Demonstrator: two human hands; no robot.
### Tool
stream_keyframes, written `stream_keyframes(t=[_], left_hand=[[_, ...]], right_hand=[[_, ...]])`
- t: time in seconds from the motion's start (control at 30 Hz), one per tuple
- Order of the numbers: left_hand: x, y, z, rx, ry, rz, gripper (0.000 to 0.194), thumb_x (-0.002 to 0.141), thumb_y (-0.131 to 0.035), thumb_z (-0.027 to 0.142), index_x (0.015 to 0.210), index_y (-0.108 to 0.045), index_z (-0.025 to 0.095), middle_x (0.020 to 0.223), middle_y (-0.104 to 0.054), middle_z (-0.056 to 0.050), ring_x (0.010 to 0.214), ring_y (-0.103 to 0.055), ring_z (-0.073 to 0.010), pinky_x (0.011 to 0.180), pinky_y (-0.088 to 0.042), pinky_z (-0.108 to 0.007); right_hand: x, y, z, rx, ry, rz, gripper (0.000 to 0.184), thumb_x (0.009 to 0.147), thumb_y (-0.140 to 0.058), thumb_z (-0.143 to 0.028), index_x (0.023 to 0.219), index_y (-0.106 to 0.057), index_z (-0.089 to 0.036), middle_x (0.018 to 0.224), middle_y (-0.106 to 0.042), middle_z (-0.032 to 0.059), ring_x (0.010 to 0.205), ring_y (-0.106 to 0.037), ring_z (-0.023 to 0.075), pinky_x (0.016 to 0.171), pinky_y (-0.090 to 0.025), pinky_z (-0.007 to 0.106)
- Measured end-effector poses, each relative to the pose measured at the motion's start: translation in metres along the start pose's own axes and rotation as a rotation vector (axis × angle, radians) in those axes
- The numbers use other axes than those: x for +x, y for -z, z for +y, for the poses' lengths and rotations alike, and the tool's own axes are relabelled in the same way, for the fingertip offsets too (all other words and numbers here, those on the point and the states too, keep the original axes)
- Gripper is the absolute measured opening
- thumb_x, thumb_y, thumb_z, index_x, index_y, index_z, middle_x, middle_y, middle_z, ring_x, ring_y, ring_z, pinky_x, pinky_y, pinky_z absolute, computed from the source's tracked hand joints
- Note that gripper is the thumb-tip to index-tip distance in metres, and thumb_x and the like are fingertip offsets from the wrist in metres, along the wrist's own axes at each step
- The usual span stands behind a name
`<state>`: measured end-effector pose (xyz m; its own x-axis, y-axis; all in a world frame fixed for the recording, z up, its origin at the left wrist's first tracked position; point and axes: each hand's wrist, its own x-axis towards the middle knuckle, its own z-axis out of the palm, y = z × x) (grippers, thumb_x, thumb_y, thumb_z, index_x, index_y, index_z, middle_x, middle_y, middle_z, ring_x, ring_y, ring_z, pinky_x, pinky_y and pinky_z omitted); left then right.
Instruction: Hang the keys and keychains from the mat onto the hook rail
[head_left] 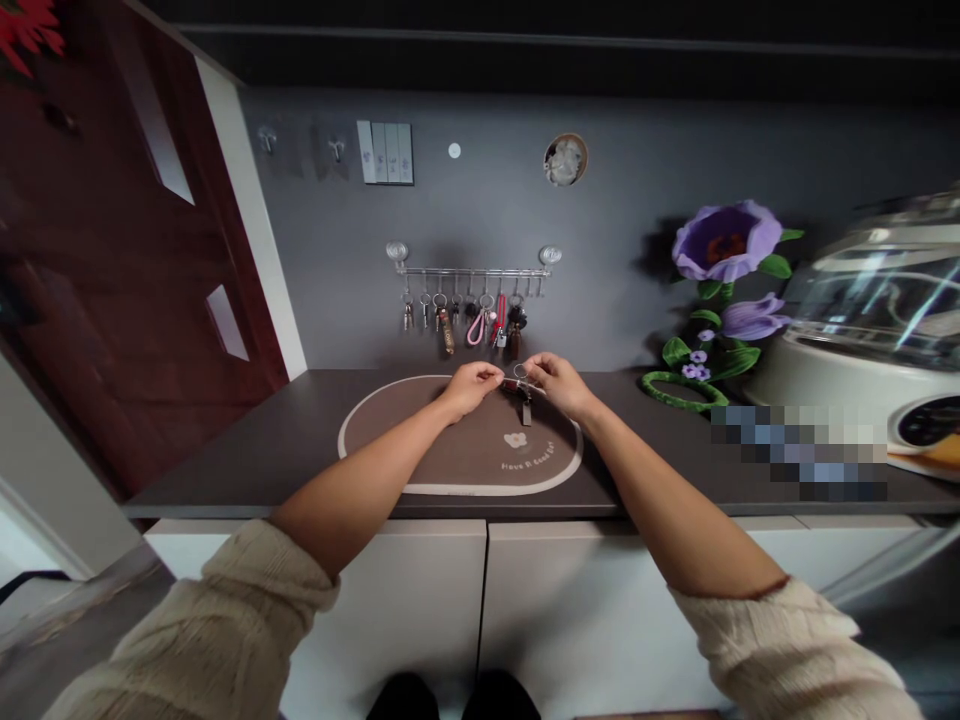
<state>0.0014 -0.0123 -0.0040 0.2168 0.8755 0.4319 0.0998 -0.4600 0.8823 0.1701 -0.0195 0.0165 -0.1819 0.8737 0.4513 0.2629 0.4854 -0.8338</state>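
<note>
Evidently, the left hand (475,388) and right hand (556,382) pinch a key bunch (526,393) between them, fingertips closed on it; the bunch hangs over the oval mat (450,445), below the hook rail (472,272).

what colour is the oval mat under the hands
Brown with an off-white border, best seen in the head view.

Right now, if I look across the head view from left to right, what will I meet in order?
Door → switch panel → left hand → right hand → purple flowers → white appliance.
</note>
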Motion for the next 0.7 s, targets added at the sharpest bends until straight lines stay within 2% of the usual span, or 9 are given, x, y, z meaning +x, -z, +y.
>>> stream_keyframes(t=[0.17, 0.37, 0.53, 0.7], left_hand=[[-0.002, -0.002, 0.007, -0.026, -0.032, -0.015, 0.024, 0.066, -0.059, 0.027, 0.084, -0.062, 0.011, 0.072, -0.061, -0.004, 0.061, -0.049, -0.0097, 0.063, -0.038, -0.024], [-0.006, -0.005, 0.020, -0.042, -0.092, -0.020, 0.029, 0.065, -0.059, 0.031, 0.087, -0.062, 0.012, 0.081, -0.063, -0.007, 0.070, -0.053, -0.0128, 0.069, -0.039, -0.026], [-0.005, -0.005, 0.022, -0.053, -0.147, -0.028, 0.032, 0.065, -0.060, 0.035, 0.087, -0.062, 0.012, 0.086, -0.063, -0.008, 0.076, -0.054, -0.0140, 0.074, -0.039, -0.028], [-0.004, -0.005, 0.020, -0.040, -0.164, -0.069, 0.033, 0.059, -0.064, 0.034, 0.084, -0.060, 0.012, 0.081, -0.062, -0.006, 0.071, -0.053, -0.0122, 0.071, -0.040, -0.028]], right_hand=[[0.001, 0.000, -0.002, 0.006, 0.085, 0.045, 0.019, 0.071, -0.050, -0.035, 0.073, -0.049, -0.016, 0.057, -0.045, -0.0035, 0.052, -0.040, 0.0071, 0.053, -0.034, 0.021], [-0.004, -0.003, -0.017, 0.057, 0.140, 0.047, 0.019, 0.073, -0.049, -0.036, 0.072, -0.050, -0.017, 0.057, -0.046, -0.0028, 0.054, -0.041, 0.0080, 0.054, -0.035, 0.022], [-0.002, -0.005, -0.018, 0.113, 0.157, 0.046, 0.019, 0.073, -0.050, -0.035, 0.073, -0.050, -0.016, 0.061, -0.048, -0.0021, 0.057, -0.043, 0.0076, 0.058, -0.037, 0.022], [0.000, -0.008, -0.014, 0.219, 0.122, 0.061, 0.021, 0.071, -0.051, -0.038, 0.074, -0.050, -0.016, 0.062, -0.050, -0.0017, 0.057, -0.047, 0.0078, 0.060, -0.039, 0.024]])
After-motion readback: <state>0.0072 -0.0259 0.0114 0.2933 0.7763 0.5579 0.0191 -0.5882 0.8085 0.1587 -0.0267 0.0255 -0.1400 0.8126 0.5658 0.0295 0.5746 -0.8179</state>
